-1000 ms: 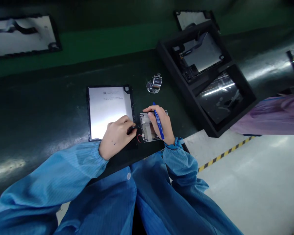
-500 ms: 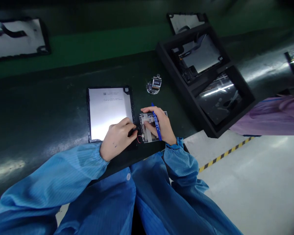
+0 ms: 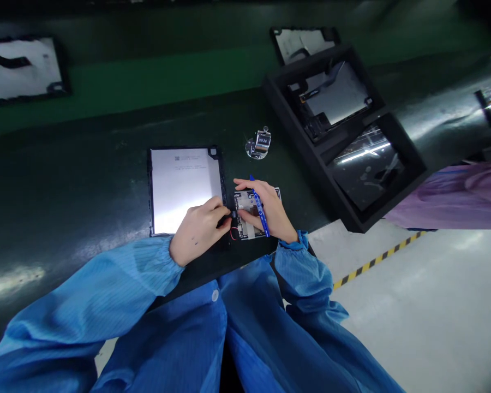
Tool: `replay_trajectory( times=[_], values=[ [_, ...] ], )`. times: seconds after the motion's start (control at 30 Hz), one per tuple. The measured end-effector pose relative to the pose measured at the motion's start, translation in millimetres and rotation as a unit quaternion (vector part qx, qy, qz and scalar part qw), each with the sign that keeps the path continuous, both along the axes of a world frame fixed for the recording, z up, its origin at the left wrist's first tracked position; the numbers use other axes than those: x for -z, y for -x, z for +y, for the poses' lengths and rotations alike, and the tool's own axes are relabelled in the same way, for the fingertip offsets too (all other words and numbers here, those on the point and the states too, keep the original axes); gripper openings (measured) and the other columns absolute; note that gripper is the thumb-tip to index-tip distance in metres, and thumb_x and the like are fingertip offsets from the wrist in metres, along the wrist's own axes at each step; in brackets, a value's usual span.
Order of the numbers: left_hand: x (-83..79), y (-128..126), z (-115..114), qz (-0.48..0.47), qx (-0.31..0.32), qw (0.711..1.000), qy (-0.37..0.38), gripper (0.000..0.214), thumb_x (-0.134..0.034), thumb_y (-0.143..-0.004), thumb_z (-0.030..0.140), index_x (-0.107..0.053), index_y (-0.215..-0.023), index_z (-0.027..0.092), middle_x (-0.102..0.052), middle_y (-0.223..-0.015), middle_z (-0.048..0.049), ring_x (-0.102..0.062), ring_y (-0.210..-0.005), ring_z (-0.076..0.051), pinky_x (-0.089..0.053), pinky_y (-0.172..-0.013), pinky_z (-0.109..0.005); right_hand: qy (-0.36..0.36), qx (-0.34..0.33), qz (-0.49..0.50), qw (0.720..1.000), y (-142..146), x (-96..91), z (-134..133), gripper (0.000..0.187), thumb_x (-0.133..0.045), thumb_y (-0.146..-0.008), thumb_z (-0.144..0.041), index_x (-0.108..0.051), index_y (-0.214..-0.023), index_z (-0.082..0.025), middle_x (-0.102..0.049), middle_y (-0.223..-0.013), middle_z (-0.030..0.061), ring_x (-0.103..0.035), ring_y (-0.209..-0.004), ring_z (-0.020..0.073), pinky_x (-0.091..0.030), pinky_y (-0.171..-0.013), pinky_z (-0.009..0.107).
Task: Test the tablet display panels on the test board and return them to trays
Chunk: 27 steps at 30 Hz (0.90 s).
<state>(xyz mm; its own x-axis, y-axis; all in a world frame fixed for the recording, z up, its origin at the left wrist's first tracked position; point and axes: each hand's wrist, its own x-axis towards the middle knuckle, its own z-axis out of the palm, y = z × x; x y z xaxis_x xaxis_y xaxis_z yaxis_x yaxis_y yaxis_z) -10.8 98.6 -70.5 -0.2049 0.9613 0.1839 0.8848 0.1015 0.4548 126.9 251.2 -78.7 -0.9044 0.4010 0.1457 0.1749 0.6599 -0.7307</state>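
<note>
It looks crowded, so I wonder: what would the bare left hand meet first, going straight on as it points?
Beyond the small dark piece at its fingertips, the left hand would probably first meet the flat, rectangular, partly taped circuit board; depth is unclear.

right hand [image 3: 272,210], thumb now near left edge of circuit board [image 3: 246,203]

One blue pen [image 3: 259,207], one circuit board [image 3: 245,226] and one chrome tally clicker [image 3: 263,141] are present. Silver-backed panels [image 3: 184,185] total four. One glossy dark panel [image 3: 360,180], one two-compartment black tray [image 3: 311,147] and one yellow-and-black floor stripe [image 3: 379,260] are visible.
</note>
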Motion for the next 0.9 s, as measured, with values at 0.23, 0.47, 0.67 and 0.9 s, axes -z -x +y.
replay_trajectory(
  times=[0.23,0.47,0.67,0.9],
  values=[
    [-13.2,3.3,2.0,-0.006,0.009,1.0,0.029,0.018,-0.056,-0.09,0.018,-0.073,-0.089,0.011,-0.067,-0.092,-0.0087,-0.065,-0.076,-0.021,-0.052,-0.065,-0.032,-0.025,0.106,0.101,0.989,4.8,5.5,-16.2,0.032,-0.07,-0.087,-0.03,-0.057,-0.116,-0.023,-0.058,-0.139,0.0048,-0.056,-0.122,0.0267,-0.042,-0.106,0.045],
    [-67.7,53.4,-70.1,-0.428,-0.236,0.871,0.054,0.068,-0.072,-0.078,0.051,-0.054,-0.14,0.029,-0.052,-0.146,-0.0033,-0.048,-0.134,-0.031,-0.037,-0.115,-0.047,-0.044,0.019,0.036,0.998,-9.5,-18.8,-13.9,0.043,-0.063,-0.094,-0.045,-0.056,-0.131,-0.026,-0.066,-0.124,0.0044,-0.06,-0.122,0.0263,-0.04,-0.113,0.049],
    [-64.1,63.1,-105.6,-0.619,-0.395,0.674,0.079,0.046,-0.067,-0.082,0.03,-0.062,-0.127,0.024,-0.063,-0.135,-0.0052,-0.051,-0.132,-0.026,-0.04,-0.115,-0.043,-0.103,-0.164,-0.124,0.973,-2.2,-11.3,-14.3,0.146,-0.091,-0.059,-0.054,0.011,-0.159,-0.023,-0.022,-0.161,0.0149,-0.016,-0.151,0.0365,-0.009,-0.123,0.064],
    [-69.0,79.1,-70.3,-0.665,-0.416,0.615,0.078,0.03,-0.051,-0.087,0.03,-0.068,-0.105,0.013,-0.067,-0.122,-0.0113,-0.057,-0.119,-0.029,-0.038,-0.112,-0.049,-0.069,-0.156,-0.096,0.981,-0.3,1.6,-10.9,0.144,-0.089,-0.055,-0.062,0.001,-0.16,-0.023,-0.028,-0.159,0.0166,-0.021,-0.149,0.0374,-0.006,-0.123,0.063]
  ],
)
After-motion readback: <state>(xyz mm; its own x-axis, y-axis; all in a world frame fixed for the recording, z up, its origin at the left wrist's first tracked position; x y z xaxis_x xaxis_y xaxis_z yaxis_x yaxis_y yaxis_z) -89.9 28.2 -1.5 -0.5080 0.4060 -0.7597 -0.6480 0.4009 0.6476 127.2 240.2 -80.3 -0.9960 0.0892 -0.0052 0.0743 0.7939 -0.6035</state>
